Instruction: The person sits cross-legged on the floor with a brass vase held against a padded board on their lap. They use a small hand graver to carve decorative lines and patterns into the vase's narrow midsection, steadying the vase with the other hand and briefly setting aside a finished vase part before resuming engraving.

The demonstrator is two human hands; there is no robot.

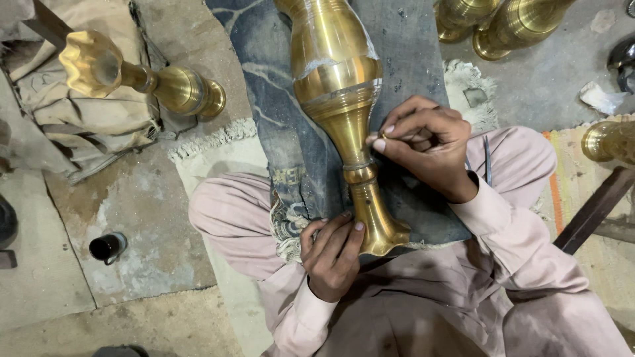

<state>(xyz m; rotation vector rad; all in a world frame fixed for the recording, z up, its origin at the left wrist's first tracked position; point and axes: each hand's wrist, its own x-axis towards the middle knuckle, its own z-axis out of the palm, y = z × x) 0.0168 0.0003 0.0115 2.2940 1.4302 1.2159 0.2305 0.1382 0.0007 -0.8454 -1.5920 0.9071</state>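
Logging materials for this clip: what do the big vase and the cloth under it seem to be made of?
Vase: likely brass, golden with mirror-like reflections, one duller band at its waist. Cloth: apparently worn blue denim, faded and stained.

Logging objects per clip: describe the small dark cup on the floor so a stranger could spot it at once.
Start from the big brass vase lying across the blue cloth on the seated person's lap, then look far left to the bare concrete floor. There lies a small black cup on its side, alone. Unlike everything brass nearby, it is dark and dull.
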